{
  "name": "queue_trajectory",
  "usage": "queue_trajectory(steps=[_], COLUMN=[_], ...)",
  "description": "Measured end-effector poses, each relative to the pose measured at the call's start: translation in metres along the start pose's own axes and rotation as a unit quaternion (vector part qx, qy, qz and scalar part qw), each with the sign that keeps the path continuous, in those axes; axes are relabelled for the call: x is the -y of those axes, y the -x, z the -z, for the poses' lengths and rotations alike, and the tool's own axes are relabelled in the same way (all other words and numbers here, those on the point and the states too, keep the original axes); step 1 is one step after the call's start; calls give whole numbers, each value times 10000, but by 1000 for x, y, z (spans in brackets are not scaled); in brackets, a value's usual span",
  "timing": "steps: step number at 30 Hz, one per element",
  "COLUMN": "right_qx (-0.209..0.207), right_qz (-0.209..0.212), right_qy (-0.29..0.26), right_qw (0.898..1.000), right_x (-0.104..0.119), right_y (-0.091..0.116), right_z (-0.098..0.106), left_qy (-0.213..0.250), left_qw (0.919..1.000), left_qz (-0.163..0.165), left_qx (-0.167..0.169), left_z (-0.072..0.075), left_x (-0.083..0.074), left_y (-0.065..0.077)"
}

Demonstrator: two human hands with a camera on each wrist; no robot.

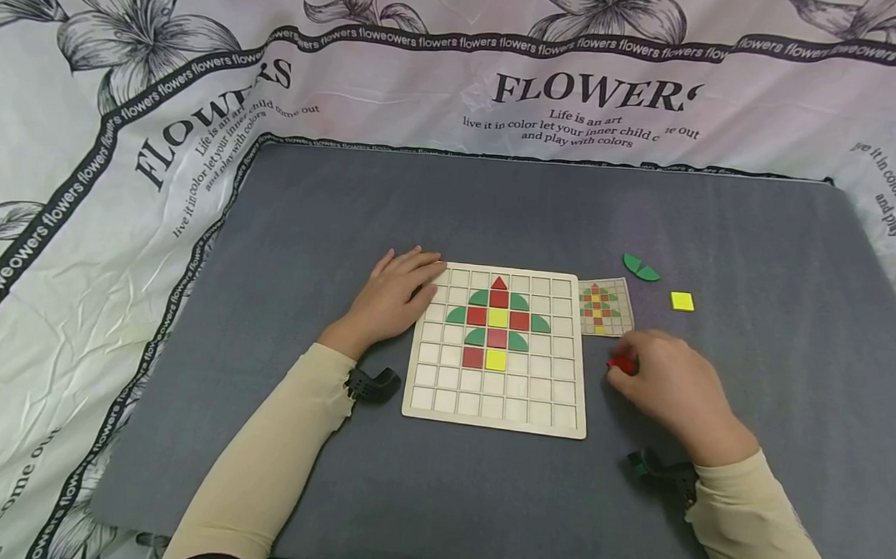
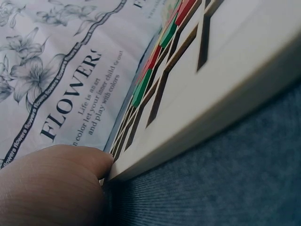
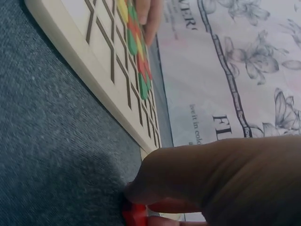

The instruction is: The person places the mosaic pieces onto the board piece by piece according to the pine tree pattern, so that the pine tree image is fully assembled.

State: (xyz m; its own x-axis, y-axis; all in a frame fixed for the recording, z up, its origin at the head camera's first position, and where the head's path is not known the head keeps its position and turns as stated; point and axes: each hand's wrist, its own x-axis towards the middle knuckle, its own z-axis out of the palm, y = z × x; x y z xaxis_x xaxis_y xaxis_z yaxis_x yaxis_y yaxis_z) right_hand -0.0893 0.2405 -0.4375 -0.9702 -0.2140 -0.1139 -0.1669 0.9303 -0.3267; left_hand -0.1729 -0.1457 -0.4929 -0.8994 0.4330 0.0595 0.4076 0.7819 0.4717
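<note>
A pale wooden grid board [image 1: 446, 400] lies on the grey tabletop, bearing a tree-shaped pattern of red, yellow and green pieces with a red triangle [image 1: 499, 283] on top. My left hand [image 1: 393, 298] rests at the board's upper left corner, its thumb against the side edge in the left wrist view. To the right of the board, my right hand [image 1: 676, 389] pinches a red piece [image 3: 135, 214] between thumb and fingers, low over the table. The fingers partly hide its shape. Just beyond that hand is a small pattern card [image 1: 604, 307] showing a similar tree, beside the board's right edge.
Two green curved pieces [image 1: 641, 268] lie near each other at the back right, with a yellow square [image 1: 682, 301] in front of them. A white flower-printed cloth [image 1: 396, 102] surrounds the grey table surface [image 1: 436, 204] at the back and left.
</note>
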Motion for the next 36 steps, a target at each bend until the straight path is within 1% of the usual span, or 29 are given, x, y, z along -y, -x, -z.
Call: queue_trajectory(steps=[5, 8, 13, 19, 26, 30, 36], right_qx=[-305, -373, -341, -329, -331, -308, -218], right_qz=[246, 398, 718, 1160, 1584, 1738, 1872], right_qy=[24, 35, 113, 242, 183, 251, 314], right_qw=[9992, 9985, 9968, 9924, 9866, 9840, 9816], right_x=[7, 13, 26, 48, 69, 77, 83], right_y=[0, -1, -4, -9, -16, -21, -25], right_z=[0, 0, -5, -10, -14, -16, -20], left_qy=[-32, -32, 6, -12, 36, 37, 35], left_qw=[10000, 10000, 10000, 10000, 10000, 10000, 9999], left_qz=[7, 22, 12, -26, -34, -47, -87], left_qx=[-3, 7, 38, -4, -6, -49, -87], left_z=[1, 1, 2, 1, 0, 0, -2], left_x=[1, 1, 0, 1, 1, 2, 3], left_y=[0, -1, -1, 0, 2, 1, 0])
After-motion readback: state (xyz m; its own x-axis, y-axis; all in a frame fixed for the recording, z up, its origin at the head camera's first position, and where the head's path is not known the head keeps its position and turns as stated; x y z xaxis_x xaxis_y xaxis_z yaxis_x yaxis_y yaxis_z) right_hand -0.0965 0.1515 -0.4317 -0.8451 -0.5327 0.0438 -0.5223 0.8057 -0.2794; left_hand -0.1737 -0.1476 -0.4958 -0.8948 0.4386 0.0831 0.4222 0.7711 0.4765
